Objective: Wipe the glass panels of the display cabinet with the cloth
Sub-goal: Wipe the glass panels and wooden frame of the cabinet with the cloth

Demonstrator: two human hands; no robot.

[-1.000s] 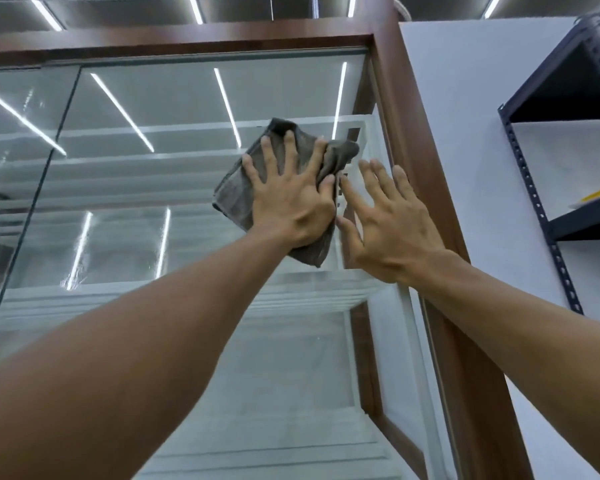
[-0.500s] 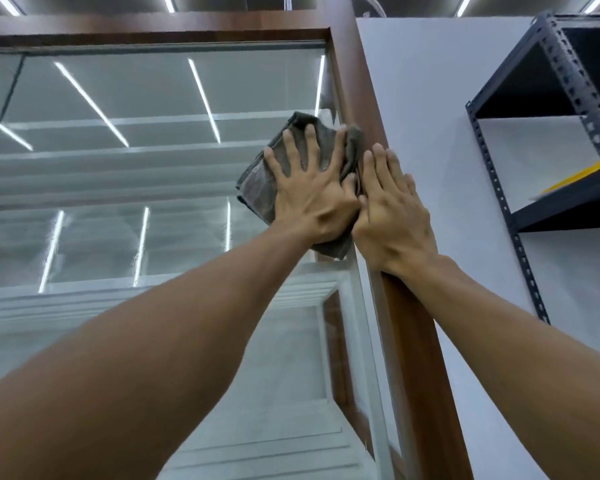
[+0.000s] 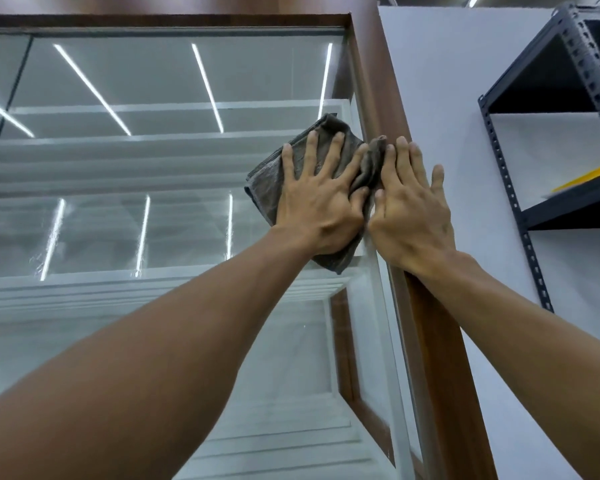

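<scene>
Left hand (image 3: 321, 202), fingers spread flat, presses cloth (image 3: 267, 181) on glass panel (image 3: 153, 150); right hand (image 3: 409, 209), 3 o'clock, straight-fingered on frame (image 3: 440, 341).

Bright, even overhead light. White strip-light reflections (image 3: 207, 88) glare across the clear glass panel (image 3: 153, 161) left of the left hand (image 3: 314, 206). Wide-angle bowing tilts the dark metal shelving (image 3: 568, 211) beyond the right hand (image 3: 409, 216). Focus sharp.

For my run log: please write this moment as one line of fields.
left hand: flat, presses cloth on glass panel | right hand: flat on wooden frame | place: panel's upper right edge
</scene>
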